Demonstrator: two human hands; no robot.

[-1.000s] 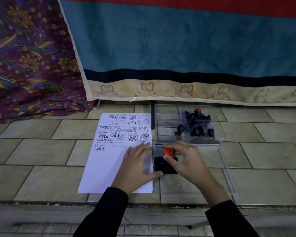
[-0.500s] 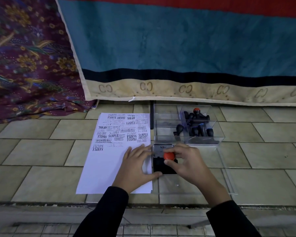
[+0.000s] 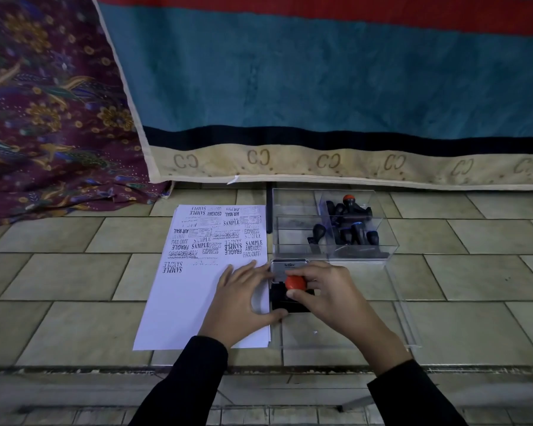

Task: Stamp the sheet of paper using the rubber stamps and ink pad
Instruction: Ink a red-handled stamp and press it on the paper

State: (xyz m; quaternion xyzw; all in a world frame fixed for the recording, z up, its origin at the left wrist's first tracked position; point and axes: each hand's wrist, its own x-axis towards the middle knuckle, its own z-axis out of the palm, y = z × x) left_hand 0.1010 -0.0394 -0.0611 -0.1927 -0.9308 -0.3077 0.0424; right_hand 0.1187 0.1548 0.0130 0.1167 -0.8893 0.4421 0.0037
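over the ink pad (image 3: 290, 299), right hand (image 3: 331, 298) pinches the orange-topped stamp (image 3: 295, 283).
left hand (image 3: 239, 305) lies flat, fingers relaxed, on the sheet of paper (image 3: 197, 287) beside the pad.

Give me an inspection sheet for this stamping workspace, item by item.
Surface: tiled surface, dimly lit.
Job's things: sheet of paper, far part covered in imprints, near part blank; ink pad open beside its right edge; red-topped stamp over the pad; clear box behind, holding spare stamps.
Clutter: clear lid lying right of the pad; dark slim bar left of the box, unclear.
Hands: left hand flat on the paper; right hand grips the red-topped stamp.
Cables: nothing seen.
Surroundings: blue striped cloth behind; floral cloth far left.
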